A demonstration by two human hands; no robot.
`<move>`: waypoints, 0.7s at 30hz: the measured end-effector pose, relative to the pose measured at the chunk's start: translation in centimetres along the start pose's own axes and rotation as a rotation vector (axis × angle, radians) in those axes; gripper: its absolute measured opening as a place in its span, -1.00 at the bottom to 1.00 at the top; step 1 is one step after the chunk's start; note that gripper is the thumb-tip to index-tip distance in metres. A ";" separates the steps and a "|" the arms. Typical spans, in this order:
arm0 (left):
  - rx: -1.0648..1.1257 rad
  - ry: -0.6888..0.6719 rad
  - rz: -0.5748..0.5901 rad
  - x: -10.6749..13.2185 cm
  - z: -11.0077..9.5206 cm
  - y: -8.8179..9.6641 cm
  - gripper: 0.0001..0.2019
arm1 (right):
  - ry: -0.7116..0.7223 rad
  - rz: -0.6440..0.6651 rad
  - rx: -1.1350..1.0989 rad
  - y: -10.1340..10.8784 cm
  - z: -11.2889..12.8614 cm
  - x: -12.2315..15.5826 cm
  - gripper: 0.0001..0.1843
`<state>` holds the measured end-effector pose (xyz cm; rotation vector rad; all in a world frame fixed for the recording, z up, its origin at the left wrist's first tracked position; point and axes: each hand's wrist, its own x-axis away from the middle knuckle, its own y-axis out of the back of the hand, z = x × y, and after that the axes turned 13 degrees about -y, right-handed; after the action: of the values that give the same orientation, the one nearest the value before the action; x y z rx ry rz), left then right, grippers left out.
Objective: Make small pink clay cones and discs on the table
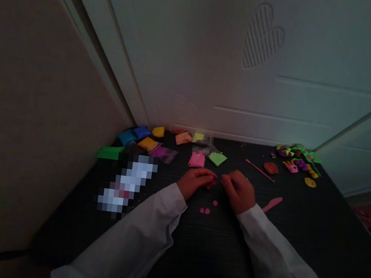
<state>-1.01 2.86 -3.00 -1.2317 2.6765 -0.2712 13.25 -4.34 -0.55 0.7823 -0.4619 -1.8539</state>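
Observation:
My left hand point(197, 182) hovers over the middle of the dark table, its fingers bent and pressed together towards the thumb. Facing it, a small gap away, my right hand point(240, 191) is closed with the fingertips in a pinch. Whatever either hand holds is too small or hidden to make out. Just below them lie small flattened pink clay pieces: one alone point(215, 203) and a touching pair point(204, 211). A pink plastic knife point(272, 204) lies beside my right wrist, partly behind the sleeve. Beyond my left hand sits a packet of pink clay point(197, 159).
Several coloured clay packets line the back left, including green point(110, 153), blue point(142, 132) and lime point(217, 158). A pixelated sheet point(127, 186) lies left. A thin pink stick point(260, 170), a reddish-brown lump point(271, 168) and small clay figures point(300, 164) occupy the back right.

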 end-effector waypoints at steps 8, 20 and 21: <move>-0.009 -0.009 0.034 0.2 -0.2 0.0 -0.76 | 0.035 -0.069 -0.040 0.4 0.2 -0.1 -0.77; -0.040 -0.016 0.027 0.2 -0.4 0.0 -0.77 | 0.042 -0.046 -0.008 0.6 0.0 -0.2 -0.80; -0.042 -0.013 0.027 0.2 -0.4 0.0 -0.77 | 0.055 -0.046 -0.014 0.6 0.0 -0.2 -0.79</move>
<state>-1.23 2.75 -2.63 -1.2043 2.6981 -0.2038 13.77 -4.37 -0.11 0.8381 -0.3982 -1.8709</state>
